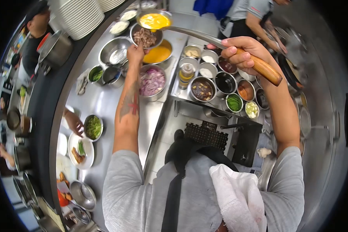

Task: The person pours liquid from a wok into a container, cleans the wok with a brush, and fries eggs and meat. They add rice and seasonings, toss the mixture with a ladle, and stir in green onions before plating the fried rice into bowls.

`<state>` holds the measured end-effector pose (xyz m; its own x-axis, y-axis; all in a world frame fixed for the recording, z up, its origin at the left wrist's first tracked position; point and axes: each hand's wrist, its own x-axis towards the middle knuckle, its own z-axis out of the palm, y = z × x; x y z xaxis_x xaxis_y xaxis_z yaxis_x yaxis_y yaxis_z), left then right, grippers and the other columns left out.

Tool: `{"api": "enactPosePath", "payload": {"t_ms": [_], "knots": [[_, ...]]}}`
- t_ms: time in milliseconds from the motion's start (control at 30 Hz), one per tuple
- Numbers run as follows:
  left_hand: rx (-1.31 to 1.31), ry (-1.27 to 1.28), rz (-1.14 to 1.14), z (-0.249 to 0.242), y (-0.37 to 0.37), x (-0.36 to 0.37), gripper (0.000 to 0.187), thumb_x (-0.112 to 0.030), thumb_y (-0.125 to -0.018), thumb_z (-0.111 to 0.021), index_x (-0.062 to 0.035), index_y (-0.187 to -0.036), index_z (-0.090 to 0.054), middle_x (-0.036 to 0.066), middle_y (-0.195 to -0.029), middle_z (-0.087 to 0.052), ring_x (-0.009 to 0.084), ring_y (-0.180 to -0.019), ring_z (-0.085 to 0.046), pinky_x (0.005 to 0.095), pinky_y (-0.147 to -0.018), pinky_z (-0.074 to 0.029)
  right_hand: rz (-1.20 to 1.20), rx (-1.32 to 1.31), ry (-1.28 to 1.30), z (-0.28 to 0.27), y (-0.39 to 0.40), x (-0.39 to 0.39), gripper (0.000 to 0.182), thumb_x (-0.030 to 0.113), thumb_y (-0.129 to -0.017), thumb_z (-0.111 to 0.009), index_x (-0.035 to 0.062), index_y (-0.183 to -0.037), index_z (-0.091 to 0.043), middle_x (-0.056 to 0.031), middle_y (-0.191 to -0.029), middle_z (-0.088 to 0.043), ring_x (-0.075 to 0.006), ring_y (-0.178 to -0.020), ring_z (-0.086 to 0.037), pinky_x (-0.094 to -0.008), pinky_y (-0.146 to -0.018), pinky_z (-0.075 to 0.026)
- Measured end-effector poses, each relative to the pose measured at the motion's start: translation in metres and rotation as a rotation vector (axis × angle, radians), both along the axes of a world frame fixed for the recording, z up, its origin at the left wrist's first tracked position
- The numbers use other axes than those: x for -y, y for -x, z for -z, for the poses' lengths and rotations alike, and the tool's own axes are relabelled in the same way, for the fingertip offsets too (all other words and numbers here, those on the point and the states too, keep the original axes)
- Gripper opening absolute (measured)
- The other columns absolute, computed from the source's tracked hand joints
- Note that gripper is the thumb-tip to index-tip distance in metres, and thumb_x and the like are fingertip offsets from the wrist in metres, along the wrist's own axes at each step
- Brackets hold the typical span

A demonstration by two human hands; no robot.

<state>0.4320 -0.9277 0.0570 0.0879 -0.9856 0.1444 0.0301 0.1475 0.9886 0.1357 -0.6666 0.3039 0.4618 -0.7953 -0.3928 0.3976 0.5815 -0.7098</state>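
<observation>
My right hand point(245, 54) is closed round the wooden handle of a long metal ladle point(197, 35). The ladle's bowl holds yellow beaten egg point(154, 21) at the top of the view. My left hand point(136, 53) is closed at the near rim of a metal bowl of chopped brown pieces point(145, 37), just below the ladle. Beside that hand stands a large bowl of orange-yellow liquid point(158, 52). Nearer to me is a bowl of chopped red onion point(152, 81).
Right of the counter edge stand several metal containers of sauces and cut vegetables point(203, 89) and a bottle point(186, 73). Another person's hand point(74, 121) is near a plate point(81, 158) at left. A co-worker point(255, 23) stands at upper right. Stacked plates point(77, 17) sit on the shelf.
</observation>
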Motion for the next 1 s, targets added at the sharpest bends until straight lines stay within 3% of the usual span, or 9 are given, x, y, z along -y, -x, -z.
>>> {"api": "enactPosePath", "payload": {"t_ms": [67,200,400,467,533,600,800,867,1000], "knots": [[-0.202,0.055,0.215,-0.037,0.037,0.000,0.020,-0.013,-0.096,-0.059,0.0070,-0.093,-0.059,0.017,-0.083,-0.069,0.0238,-0.064,-0.070,0.0298,-0.054,-0.056,0.012,0.143,0.009,-0.011,0.013,-0.033,0.034,0.010,-0.100,-0.043,-0.0137,-0.124,-0.041,-0.0016,-0.076,-0.047,-0.0018,-0.046,-0.041,-0.0160,-0.033,-0.039],[-0.208,0.019,0.490,-0.087,0.117,-0.051,0.022,-0.012,-0.097,-0.056,0.0071,-0.108,-0.056,0.017,-0.099,-0.067,0.0247,-0.079,-0.070,0.0304,-0.070,-0.058,0.130,0.189,0.093,-0.024,0.048,-0.134,0.036,0.014,-0.100,-0.044,-0.0117,-0.126,-0.042,-0.0015,-0.075,-0.046,-0.0022,-0.047,-0.043,-0.0170,-0.032,-0.040],[-0.368,-0.077,0.921,-0.067,0.278,-0.186,0.020,-0.010,-0.096,-0.056,0.0057,-0.108,-0.058,0.017,-0.095,-0.067,0.0250,-0.078,-0.069,0.0324,-0.070,-0.059,0.633,-0.036,0.204,-0.013,0.088,-0.378,0.037,0.012,-0.099,-0.046,-0.0100,-0.129,-0.047,0.0020,-0.071,-0.043,-0.0004,-0.041,-0.038,-0.0164,-0.030,-0.037],[-0.272,-0.177,0.973,-0.080,0.325,-0.264,0.017,-0.009,-0.096,-0.056,0.0030,-0.109,-0.058,0.016,-0.093,-0.067,0.0244,-0.077,-0.069,0.0326,-0.071,-0.059,0.835,-0.273,0.141,-0.008,0.083,-0.469,0.036,0.012,-0.097,-0.051,-0.0067,-0.128,-0.050,0.0019,-0.070,-0.044,0.0001,-0.042,-0.039,-0.0169,-0.031,-0.036],[-0.283,-0.159,1.193,-0.031,0.393,-0.281,0.016,-0.007,-0.095,-0.057,0.0017,-0.108,-0.058,0.015,-0.093,-0.067,0.0236,-0.076,-0.068,0.0327,-0.071,-0.058,1.034,-0.338,0.042,-0.002,0.079,-0.550,0.034,0.012,-0.095,-0.056,-0.0042,-0.125,-0.054,0.0018,-0.068,-0.047,0.0002,-0.042,-0.039,-0.0175,-0.032,-0.034],[-0.340,-0.255,1.354,-0.042,0.422,-0.363,0.014,-0.006,-0.094,-0.058,0.0004,-0.106,-0.058,0.011,-0.088,-0.067,0.0225,-0.075,-0.067,0.0327,-0.072,-0.057,1.193,-0.535,-0.095,0.010,0.078,-0.611,0.033,0.014,-0.093,-0.059,-0.0028,-0.121,-0.056,0.0020,-0.068,-0.049,-0.0003,-0.043,-0.039,-0.0176,-0.034,-0.032],[-0.304,-0.426,1.659,-0.016,0.473,-0.533,0.013,-0.006,-0.093,-0.057,-0.0002,-0.105,-0.060,0.009,-0.091,-0.068,0.0207,-0.079,-0.067,0.0329,-0.076,-0.056,1.476,-0.951,-0.569,0.081,0.128,-0.761,0.013,0.010,-0.089,-0.058,-0.0023,-0.093,-0.058,-0.0002,-0.063,-0.054,-0.0063,-0.045,-0.047,-0.0247,-0.039,-0.040],[-0.221,-0.486,1.669,-0.024,0.467,-0.578,0.007,-0.006,-0.094,-0.055,-0.0017,-0.096,-0.061,0.007,-0.084,-0.066,0.0202,-0.079,-0.067,0.0319,-0.075,-0.056,1.428,-1.029,-0.645,0.127,0.169,-0.811,0.013,0.010,-0.088,-0.057,-0.0021,-0.084,-0.058,-0.0021,-0.061,-0.055,-0.0091,-0.045,-0.049,-0.0275,-0.041,-0.042],[-0.181,-0.540,1.787,0.006,0.465,-0.604,0.014,-0.006,-0.094,-0.054,0.0010,-0.104,-0.061,0.012,-0.087,-0.069,0.0211,-0.075,-0.069,0.0301,-0.070,-0.057,1.464,-1.119,-0.811,0.206,0.188,-0.849,0.025,0.012,-0.084,-0.056,-0.0018,-0.064,-0.058,-0.0090,-0.058,-0.060,-0.0180,-0.047,-0.057,-0.0333,-0.046,-0.048]]}}
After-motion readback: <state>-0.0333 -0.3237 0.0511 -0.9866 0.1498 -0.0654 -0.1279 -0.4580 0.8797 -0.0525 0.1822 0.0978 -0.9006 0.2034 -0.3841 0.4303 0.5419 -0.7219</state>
